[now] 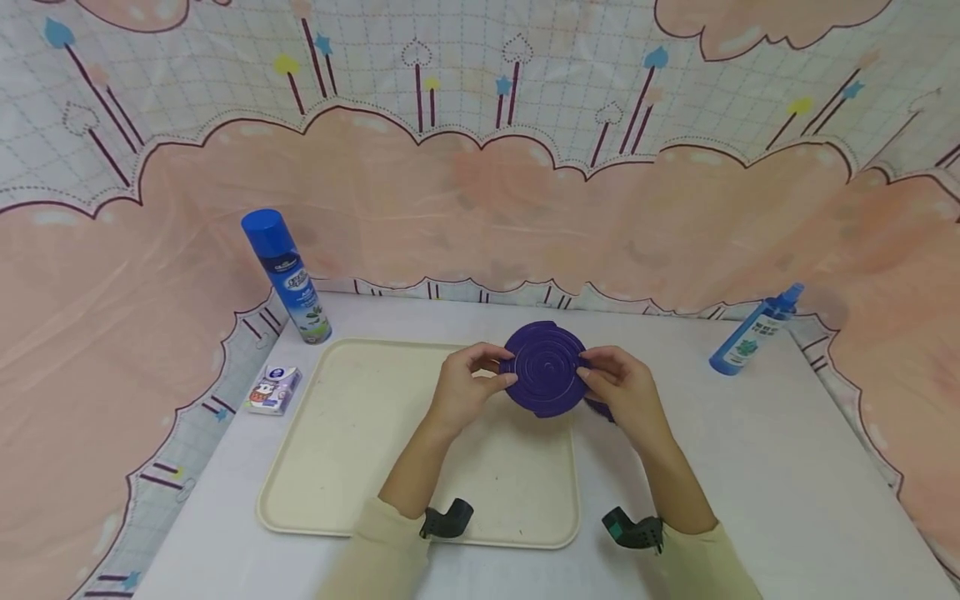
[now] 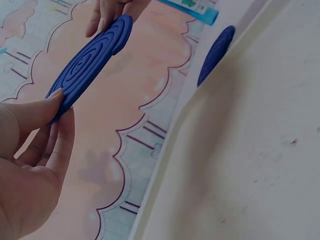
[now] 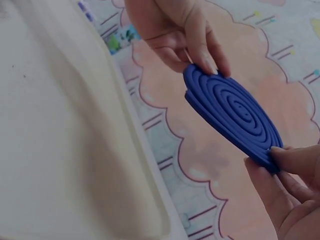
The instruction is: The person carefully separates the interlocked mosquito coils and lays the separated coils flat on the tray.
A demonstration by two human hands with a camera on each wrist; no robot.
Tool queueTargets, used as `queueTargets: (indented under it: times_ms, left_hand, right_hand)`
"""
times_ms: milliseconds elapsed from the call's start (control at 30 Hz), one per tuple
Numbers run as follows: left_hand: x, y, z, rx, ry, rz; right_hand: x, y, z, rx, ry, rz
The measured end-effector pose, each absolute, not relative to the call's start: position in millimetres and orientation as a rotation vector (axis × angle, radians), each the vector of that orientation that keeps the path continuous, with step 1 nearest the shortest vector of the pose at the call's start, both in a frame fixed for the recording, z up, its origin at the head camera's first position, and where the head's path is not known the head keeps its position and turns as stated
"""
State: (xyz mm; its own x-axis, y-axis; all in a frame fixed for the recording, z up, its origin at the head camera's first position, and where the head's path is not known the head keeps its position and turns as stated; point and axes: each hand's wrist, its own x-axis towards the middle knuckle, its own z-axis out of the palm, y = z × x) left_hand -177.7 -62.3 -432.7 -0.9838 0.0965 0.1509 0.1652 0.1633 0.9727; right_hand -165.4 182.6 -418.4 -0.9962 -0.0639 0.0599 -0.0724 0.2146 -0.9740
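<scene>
A round dark blue mosquito coil point(image 1: 546, 369), ringed in a tight spiral, is held up above the right part of a cream tray point(image 1: 525, 533). My left hand point(image 1: 467, 387) pinches its left edge between thumb and fingers. On the opposite edge my right hand point(image 1: 622, 392) pinches it the same way. Both wrist views show the coil point(image 2: 90, 70) tilted, with the thumbs on its ringed face. A second dark blue coil point(image 2: 216, 55) lies just beyond the tray's edge; in the head view, my right hand partly hides it.
At the back left stands a blue aerosol can point(image 1: 288, 279). A small purple-and-white packet point(image 1: 273, 390) lies left of the tray. Toward the back right is a blue spray bottle point(image 1: 753, 333). A patterned cloth point(image 1: 480, 217) surrounds the white table point(image 1: 787, 467).
</scene>
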Motion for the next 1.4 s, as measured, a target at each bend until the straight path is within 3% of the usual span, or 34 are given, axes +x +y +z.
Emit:
queueTargets:
  times_ms: [433, 1400]
  left_hand:
    - [-203.1, -83.4, -419.7, -0.153, -2.205, -1.997]
    - [-202.1, -81.8, -421.7, -0.018, -2.05, -2.097]
  right_hand:
    - [-198.6, 150.9, -414.4, 0.242, -2.228, 2.248]
    - [-199.9, 144.4, -415.1, 0.233, -2.125, 2.276]
